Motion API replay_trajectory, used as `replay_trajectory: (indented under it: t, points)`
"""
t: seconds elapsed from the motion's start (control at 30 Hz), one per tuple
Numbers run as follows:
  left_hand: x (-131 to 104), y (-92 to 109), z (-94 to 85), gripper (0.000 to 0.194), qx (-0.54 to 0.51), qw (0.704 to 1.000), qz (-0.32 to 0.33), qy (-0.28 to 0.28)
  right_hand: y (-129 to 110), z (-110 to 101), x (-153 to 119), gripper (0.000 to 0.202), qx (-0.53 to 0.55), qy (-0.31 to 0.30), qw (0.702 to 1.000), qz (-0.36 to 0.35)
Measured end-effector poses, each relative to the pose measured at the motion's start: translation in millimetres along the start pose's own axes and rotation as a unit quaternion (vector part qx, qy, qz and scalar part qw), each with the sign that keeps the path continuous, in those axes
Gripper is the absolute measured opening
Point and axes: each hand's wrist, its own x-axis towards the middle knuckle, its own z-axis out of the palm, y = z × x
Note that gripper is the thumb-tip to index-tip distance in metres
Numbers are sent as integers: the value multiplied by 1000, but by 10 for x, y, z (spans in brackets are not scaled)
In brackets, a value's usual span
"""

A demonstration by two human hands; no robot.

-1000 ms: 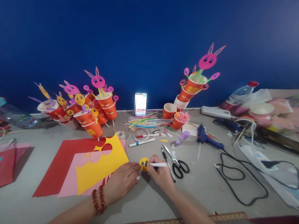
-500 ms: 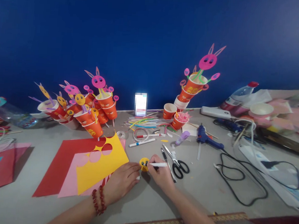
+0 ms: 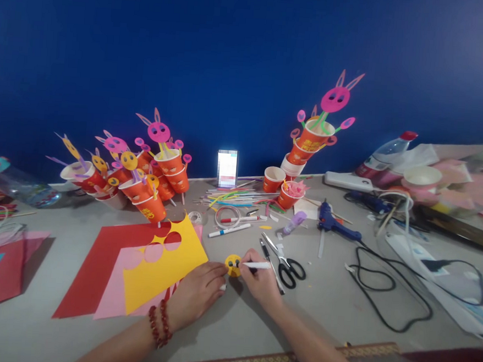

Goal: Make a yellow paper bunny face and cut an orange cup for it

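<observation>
A yellow paper circle (image 3: 233,263) with dark eyes drawn on it lies on the grey table in front of me. My right hand (image 3: 256,278) pinches a white marker (image 3: 257,265) whose tip is at the circle's right side, hidden by my fingers. At the circle's left edge, my left hand (image 3: 201,291) presses with its fingertips, fingers together. A small white piece (image 3: 223,286) shows by its thumb; I cannot tell its kind. Under that hand's left side lie yellow paper (image 3: 173,264) with round cut-outs, pink paper (image 3: 112,282) and red paper (image 3: 84,275).
Scissors (image 3: 291,270) and a black pen (image 3: 271,266) lie right of my hand. Beyond are a blue-capped marker (image 3: 229,231), glue stick (image 3: 294,223), blue glue gun (image 3: 337,226) with its cord, and pipe cleaners (image 3: 227,196). Decorated paper cups (image 3: 151,205) stand behind, and a lit phone (image 3: 227,169).
The marker in my right hand has shifted very slightly at the circle. My left hand stays in place.
</observation>
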Motion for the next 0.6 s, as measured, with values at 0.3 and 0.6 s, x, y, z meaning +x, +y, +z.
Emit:
replay_trajectory:
  t: [0.3, 0.6]
  points:
    - [4, 8, -13, 26, -3, 1000, -3, 0, 3, -6, 2, 14, 5, -5, 1000, -11]
    - [-1, 4, -8, 25, -6, 1000, -3, 5, 11, 0, -2, 13, 17, 6, 1000, -7]
